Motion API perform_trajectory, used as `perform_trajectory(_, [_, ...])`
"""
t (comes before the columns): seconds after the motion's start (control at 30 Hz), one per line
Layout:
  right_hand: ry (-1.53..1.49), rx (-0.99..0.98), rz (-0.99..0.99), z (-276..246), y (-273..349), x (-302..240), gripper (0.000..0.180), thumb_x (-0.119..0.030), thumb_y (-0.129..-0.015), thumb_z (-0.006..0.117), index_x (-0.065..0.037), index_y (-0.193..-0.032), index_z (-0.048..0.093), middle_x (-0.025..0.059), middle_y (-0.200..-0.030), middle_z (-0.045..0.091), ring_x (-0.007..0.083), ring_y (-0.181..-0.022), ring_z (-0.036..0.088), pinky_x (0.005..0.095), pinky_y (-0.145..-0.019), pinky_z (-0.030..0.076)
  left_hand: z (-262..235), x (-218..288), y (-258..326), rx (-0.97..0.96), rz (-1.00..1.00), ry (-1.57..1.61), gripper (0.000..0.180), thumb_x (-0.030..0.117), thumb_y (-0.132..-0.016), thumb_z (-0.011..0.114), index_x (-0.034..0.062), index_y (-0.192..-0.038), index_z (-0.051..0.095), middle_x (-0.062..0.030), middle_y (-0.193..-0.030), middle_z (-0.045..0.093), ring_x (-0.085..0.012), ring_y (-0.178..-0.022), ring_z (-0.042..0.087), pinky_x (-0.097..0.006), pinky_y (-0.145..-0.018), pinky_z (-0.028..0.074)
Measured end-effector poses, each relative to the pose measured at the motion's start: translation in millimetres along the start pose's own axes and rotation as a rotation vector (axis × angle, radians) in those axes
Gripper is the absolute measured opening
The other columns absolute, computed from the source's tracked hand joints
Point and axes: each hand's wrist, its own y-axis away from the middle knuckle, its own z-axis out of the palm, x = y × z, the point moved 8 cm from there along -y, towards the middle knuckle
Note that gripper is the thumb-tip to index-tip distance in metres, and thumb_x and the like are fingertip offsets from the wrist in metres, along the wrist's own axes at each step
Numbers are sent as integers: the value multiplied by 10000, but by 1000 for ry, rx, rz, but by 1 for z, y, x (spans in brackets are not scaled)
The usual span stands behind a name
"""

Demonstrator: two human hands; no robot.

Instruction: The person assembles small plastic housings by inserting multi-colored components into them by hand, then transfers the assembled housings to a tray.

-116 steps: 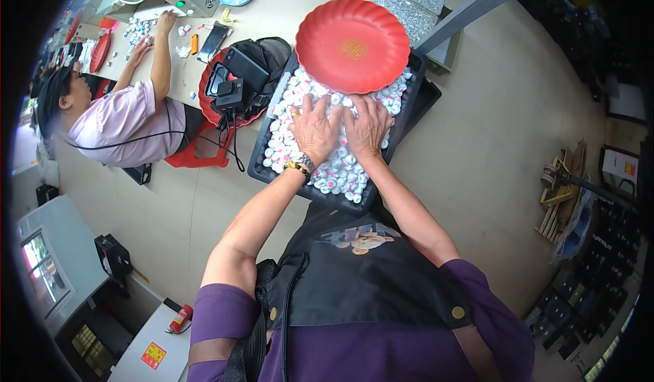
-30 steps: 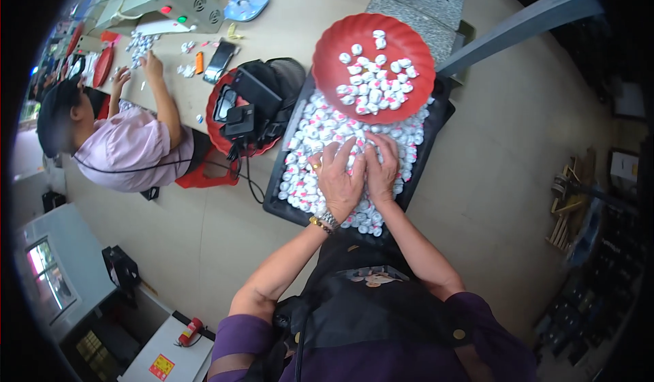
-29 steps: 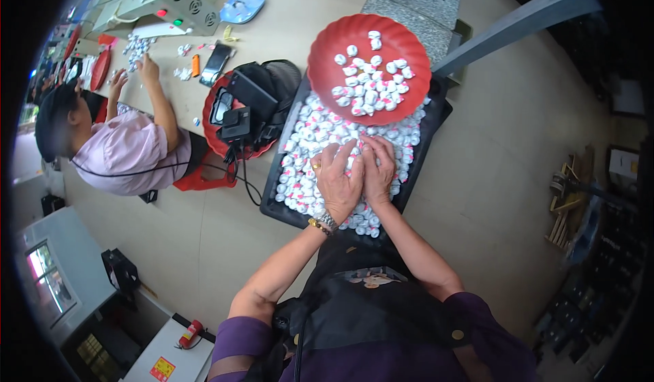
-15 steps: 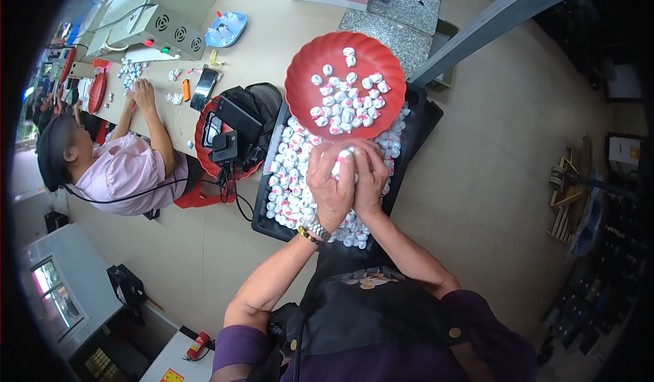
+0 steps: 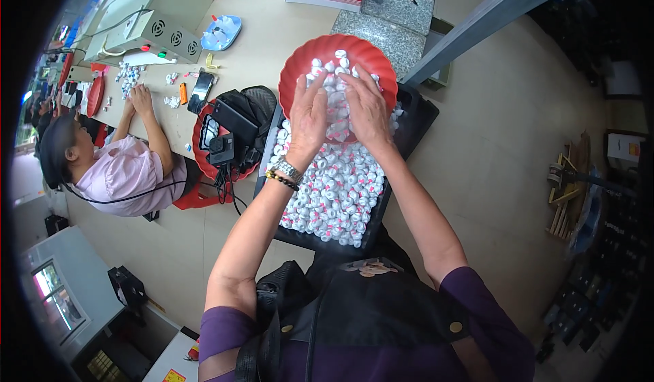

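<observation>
Both my hands are over a red scalloped plate [image 5: 296, 65]. My left hand [image 5: 308, 116] is on its left side, fingers stretched and apart. Across from it, my right hand [image 5: 368, 111] is open too, fingers spread. Between the palms, small white balls [image 5: 337, 106] with pink marks, seemingly paper-wrapped, are smeared by motion as they drop onto the plate. More of these balls lie at the plate's far part. Under the plate's near edge, a black crate [image 5: 424, 119] holds a thick layer of the same balls [image 5: 334, 198].
At left, a person [image 5: 129, 171] in a pink shirt works at a long table [image 5: 255, 44]. A black bag with cameras [image 5: 221, 149] sits on another red plate beside the crate. A slanting grey metal post [image 5: 490, 27] rises at the far right of the crate.
My cupped hands, which held a clump of white balls above the crate, have moved forward over the red plate and parted. The balls have been let go.
</observation>
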Motion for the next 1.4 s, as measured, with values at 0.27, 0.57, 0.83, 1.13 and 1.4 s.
perform_trajectory(0.27, [49, -100, -20, -16, 126, 11, 133, -97, -862, 588, -7, -960, 589, 156, -1031, 563, 300, -925, 558, 374, -844, 447, -43, -19, 94, 122, 79, -453, 183, 151, -915, 499, -22, -968, 530, -174, -894, 539, -341, -877, 512, -433, -813, 370])
perform_trajectory(0.57, [502, -65, 142, 40, 140, 24, 525, -333, -773, 683, -75, -1193, 501, 151, -1282, 425, 378, -1220, 343, 562, -958, 277, -18, -55, 133, 31, -56, -813, 508, 338, -872, 555, 110, -1318, 470, -151, -1322, 425, -363, -1168, 391, -500, -955, 314])
perform_trajectory(0.83, [261, -16, 203, 48, 145, 17, 359, -261, -796, 637, -76, -1094, 560, 119, -1113, 520, 332, -1040, 462, 478, -891, 332, -1, -60, 134, 52, 55, -429, 389, 245, -916, 499, 64, -1259, 522, -143, -1114, 597, -311, -997, 528, -412, -925, 355])
perform_trajectory(1.13, [64, 51, 125, 53, 138, 5, 242, -214, -822, 629, -59, -1007, 611, 101, -990, 600, 311, -915, 530, 412, -834, 405, -4, -74, 133, 202, -87, -108, 303, 210, -965, 428, 36, -1132, 612, -131, -1043, 638, -270, -970, 574, -357, -898, 396])
perform_trajectory(1.4, [-181, 102, 152, 63, 137, -10, 220, -188, -818, 646, 6, -917, 622, 138, -893, 615, 325, -807, 584, 413, -719, 454, -24, -67, 138, 293, -255, -22, 373, 296, -1010, 374, -6, -866, 538, -110, -772, 535, -191, -711, 489, -356, -649, 413])
